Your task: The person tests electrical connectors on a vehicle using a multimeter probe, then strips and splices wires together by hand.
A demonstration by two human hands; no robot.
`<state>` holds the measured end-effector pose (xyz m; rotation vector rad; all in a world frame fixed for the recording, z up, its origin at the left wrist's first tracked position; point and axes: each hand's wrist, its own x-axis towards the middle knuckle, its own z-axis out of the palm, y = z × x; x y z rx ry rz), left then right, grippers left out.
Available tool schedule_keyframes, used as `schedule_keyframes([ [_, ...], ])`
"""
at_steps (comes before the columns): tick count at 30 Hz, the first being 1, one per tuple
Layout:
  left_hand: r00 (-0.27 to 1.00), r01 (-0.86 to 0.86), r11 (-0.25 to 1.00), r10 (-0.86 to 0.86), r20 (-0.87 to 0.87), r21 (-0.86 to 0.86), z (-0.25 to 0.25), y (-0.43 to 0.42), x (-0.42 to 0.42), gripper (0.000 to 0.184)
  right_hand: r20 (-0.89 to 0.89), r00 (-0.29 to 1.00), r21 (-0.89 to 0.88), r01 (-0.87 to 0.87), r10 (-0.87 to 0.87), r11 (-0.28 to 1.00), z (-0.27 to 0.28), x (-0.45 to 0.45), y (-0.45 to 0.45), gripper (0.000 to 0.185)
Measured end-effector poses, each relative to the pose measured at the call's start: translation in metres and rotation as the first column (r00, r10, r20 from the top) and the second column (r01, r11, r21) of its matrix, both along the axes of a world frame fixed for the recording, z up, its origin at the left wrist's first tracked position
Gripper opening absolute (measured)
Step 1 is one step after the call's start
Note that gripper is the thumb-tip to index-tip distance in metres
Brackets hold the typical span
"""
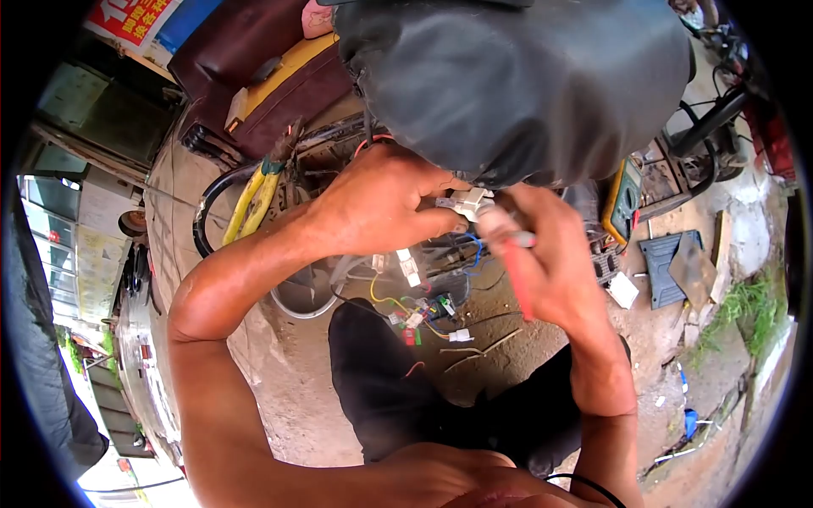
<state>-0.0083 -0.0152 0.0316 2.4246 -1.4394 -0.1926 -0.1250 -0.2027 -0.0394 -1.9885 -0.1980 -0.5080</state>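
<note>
1. At the far left, past a red sign [131, 21], I see a maroon sofa [292, 97] with a yellow board lying on its seat.
2. Nearer, two yellow tubes [254, 203] slant up beside the left forearm, a black hoop curving round behind them.
3. The left hand [381, 201] reaches in under the black seat [525, 76], its thumb and fingers closed in a pinch on the left end of a pale connector [468, 203].
4. Below that hand hangs a white plug [409, 267]. Lower down, a cluster of small plugs [415, 320] on coloured wires dangles between the person's dark-trousered knees, with another white plug [460, 336] at its right.
5. The connector is between the two hands, just below the seat's lower edge. A blue wire [476, 254] loops below it.
6. The right hand [546, 254] is curled, its fingertips at the connector's right side. It also holds a slim red tool [518, 275] that slopes down along the palm; blur hides the exact grip.
7. Right of that hand, a yellow-edged meter [625, 203] leans near the frame, and a white square [622, 289] lies on the ground below.
8. Farther right, a dark tray [660, 271] lies with a brown plate [693, 273] partly over it, near some grass [745, 309].
</note>
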Motion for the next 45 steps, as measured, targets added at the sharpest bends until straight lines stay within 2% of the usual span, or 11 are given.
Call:
schedule_keyframes([
  [3,0.997,0.071,0.994,-0.068,0.046,-0.079,-0.004,0.000,0.002,0.036,-0.100,0.995,0.108,0.037,-0.027,0.993,-0.007,0.006,0.015,0.040],
  [5,1.000,0.021,1.000,-0.022,-0.013,-0.012,0.005,0.000,-0.001,0.034,-0.210,0.977,0.156,0.070,-0.036,0.985,-0.007,0.009,0.014,0.037],
  [10,0.994,-0.063,0.998,0.063,-0.094,0.004,0.007,0.001,-0.002,0.028,-0.160,0.976,0.583,-0.027,0.148,0.812,-0.016,0.014,0.012,0.025],
  [16,1.000,0.029,0.992,-0.029,-0.003,-0.123,-0.006,0.006,0.002,0.020,-0.239,0.946,0.474,-0.084,0.219,0.876,-0.020,0.017,0.001,0.024],
  [19,0.998,0.058,0.991,-0.056,0.015,-0.124,-0.008,0.006,0.004,0.020,-0.236,0.959,0.347,-0.065,0.155,0.936,-0.008,0.013,0.005,0.022],
  [25,0.995,0.073,0.992,-0.079,-0.053,-0.104,-0.010,0.004,0.011,0.022,0.057,0.987,0.144,0.140,-0.149,0.980,-0.025,0.021,0.020,0.025],
  [30,0.994,0.002,1.000,0.000,-0.106,0.025,0.001,0.002,0.005,0.020,0.118,0.981,0.093,0.140,-0.151,0.986,-0.040,0.027,0.021,0.030],
  [34,0.992,0.126,0.985,-0.126,0.005,-0.115,-0.012,0.004,0.013,0.019,0.055,0.990,-0.011,0.129,-0.128,0.992,-0.033,0.024,0.015,0.028],
  [38,0.988,0.143,0.978,-0.151,-0.043,-0.152,-0.019,0.004,0.022,0.020,-0.014,0.997,0.482,-0.058,0.074,0.874,-0.035,0.023,0.019,0.018],
  [41,0.985,0.154,0.967,-0.167,-0.046,-0.204,-0.023,0.006,0.025,0.021,-0.096,0.979,0.657,-0.074,0.181,0.750,-0.033,0.019,0.018,0.017],
  [45,0.984,0.161,0.964,-0.173,-0.038,-0.209,-0.023,0.005,0.023,0.019,-0.059,0.998,0.500,0.008,0.025,0.866,-0.040,0.025,0.014,0.022],
])
